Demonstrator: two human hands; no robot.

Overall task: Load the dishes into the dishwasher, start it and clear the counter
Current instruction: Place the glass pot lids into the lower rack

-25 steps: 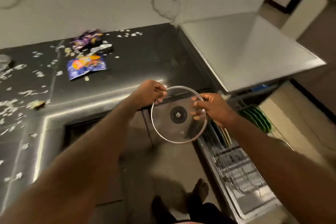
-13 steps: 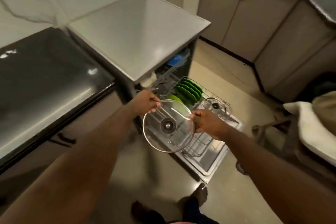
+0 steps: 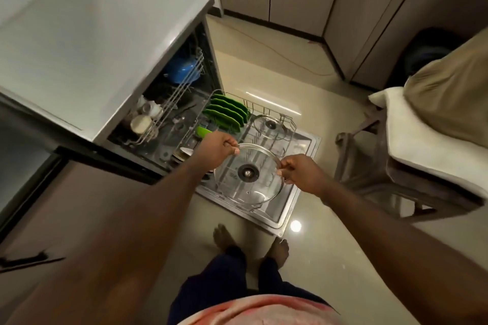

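The dishwasher [image 3: 79, 42] stands open and part loaded: green plates [image 3: 227, 111] and a racked lid [image 3: 269, 126] sit in the pulled-out lower rack [image 3: 289, 124]. Over it hangs a glass lid [image 3: 248, 187], roughly level, each grip pinching its rim, left hand [image 3: 215, 149] and right hand [image 3: 301, 173], arms stretched forward. Racking it, starting the machine and the clearing look yet to come

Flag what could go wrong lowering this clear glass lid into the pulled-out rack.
1. The round clear glass lid is held only by pinches at its rim, left hand and right hand; a slip could drop it onto the wire rack or near the bare feet.
2. A second glass lid already sits in the rack; the two could knock together.
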